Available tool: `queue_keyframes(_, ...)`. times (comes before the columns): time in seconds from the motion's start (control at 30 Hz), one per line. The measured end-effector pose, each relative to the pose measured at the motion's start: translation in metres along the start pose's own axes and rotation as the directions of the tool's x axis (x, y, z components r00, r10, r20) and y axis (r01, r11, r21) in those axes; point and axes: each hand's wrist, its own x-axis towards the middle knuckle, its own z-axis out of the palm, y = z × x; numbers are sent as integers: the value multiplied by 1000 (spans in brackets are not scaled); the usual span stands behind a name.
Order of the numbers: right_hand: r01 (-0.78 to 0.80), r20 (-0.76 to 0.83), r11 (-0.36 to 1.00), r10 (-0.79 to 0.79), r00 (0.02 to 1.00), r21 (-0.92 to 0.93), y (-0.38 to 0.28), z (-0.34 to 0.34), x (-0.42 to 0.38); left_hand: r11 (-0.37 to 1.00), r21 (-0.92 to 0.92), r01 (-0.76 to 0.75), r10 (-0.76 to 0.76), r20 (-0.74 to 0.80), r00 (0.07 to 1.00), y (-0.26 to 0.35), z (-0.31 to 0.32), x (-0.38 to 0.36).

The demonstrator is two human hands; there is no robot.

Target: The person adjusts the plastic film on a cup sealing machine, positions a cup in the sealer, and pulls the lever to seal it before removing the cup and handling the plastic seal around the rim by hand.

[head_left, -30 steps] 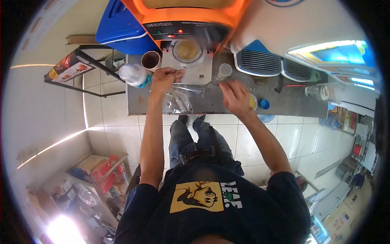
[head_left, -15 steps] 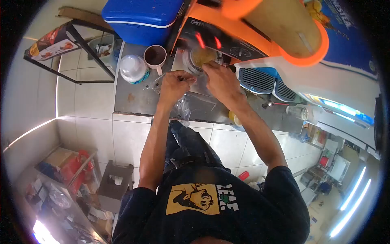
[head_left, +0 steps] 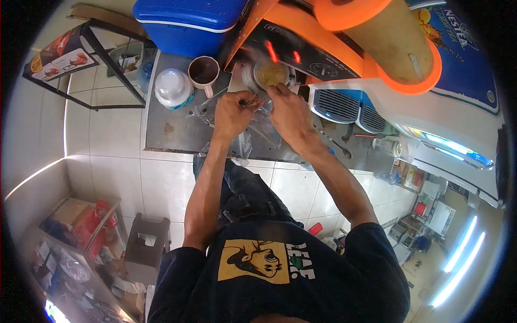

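Note:
My left hand is closed in a pinch on a crinkled clear plastic bag, part of which hangs down over the counter's front edge. My right hand is beside it, fingertips pinched together at the near side of a round clear container with a yellowish top. Whether those fingertips grip the container or some plastic I cannot make out. Behind the container is an orange and black machine with red lit digits. More clear plastic lies left of my left hand, near a mug of dark contents.
Stacked clear cups stand at the counter's left, below a blue cooler box. Right of my hands are a dispenser's drip trays, a long spoon and a clear cup on its side. A stool stands on the floor.
The view has shifted slightly. Both hands stay at nearly the same place by the container, and the plastic under my left hand has changed its folds.

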Motion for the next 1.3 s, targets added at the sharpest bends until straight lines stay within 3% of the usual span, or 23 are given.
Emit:
queue_keyframes(0.23, 18, 15, 997, -17, 1000, -72, -6, 0, -1, 995, -85, -49, 51, 19, 998, -13, 1, 3)
queue_keyframes(0.33, 75, -68, 996, -78, 995, -43, 0, 8, 3, 995, -81, -66, 69, 44, 997, -15, -1, 7)
queue_keyframes(0.63, 31, -28, 995, -34, 999, -90, -6, 17, 1, 994, -36, -103, 105, 78, 991, -13, -4, 4)
queue_keyframes(0.8, 42, -145, 998, -48, 988, -43, -4, 27, 3, 994, -50, -95, 100, 112, 989, -8, -6, 3)
queue_keyframes(0.97, 16, -125, 998, -24, 992, -59, -7, 33, 3, 982, -95, -162, 174, 143, 974, -21, -5, 7)
queue_keyframes(1.07, -15, -88, 999, 12, 996, -35, -12, 29, 11, 973, -121, -197, 207, 76, 975, -19, -3, 4)
queue_keyframes(1.13, -35, -42, 999, 35, 999, -9, -13, 27, 13, 977, -104, -187, 197, 92, 976, -25, -2, 6)
queue_keyframes(1.2, -13, -124, 995, 26, 992, 103, -9, 23, 13, 979, -95, -181, 190, 105, 976, -22, -4, 5)
queue_keyframes(1.27, -16, -158, 993, 35, 987, 116, -7, 23, 10, 982, 89, -169, 161, 93, 983, -4, -11, -3)
queue_keyframes(1.3, -31, -183, 990, 56, 982, 135, -7, 23, 5, 983, 84, -161, 154, 87, 984, -5, -13, -4)
